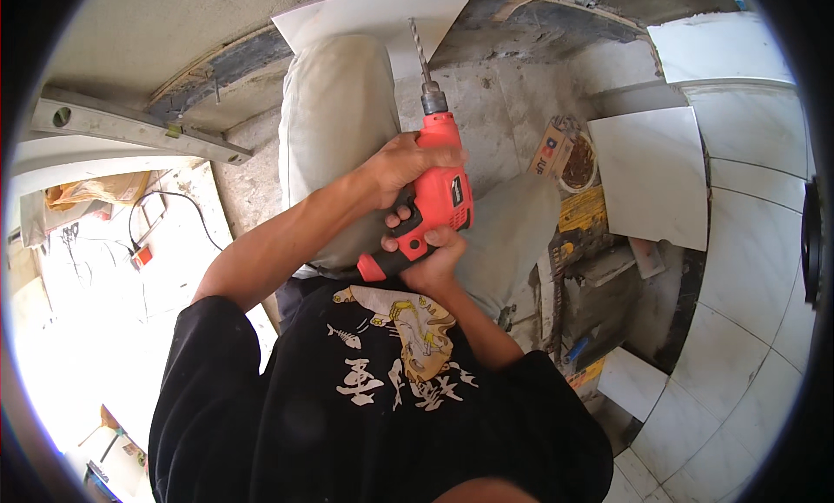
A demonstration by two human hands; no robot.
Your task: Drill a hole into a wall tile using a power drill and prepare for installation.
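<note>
Both hands clamp the red power drill (pixel 432 199), left hand (pixel 408 168) over its body, right hand (pixel 434 251) closed round the grip, steadying a stiff, seemingly weighty tool whose thin bit (pixel 420 47) looks brittle.

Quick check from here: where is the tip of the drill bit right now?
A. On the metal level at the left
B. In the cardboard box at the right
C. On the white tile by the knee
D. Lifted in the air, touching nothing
C: the drill bit of the red drill, held by the left hand and right hand, meets the white tile.
</note>
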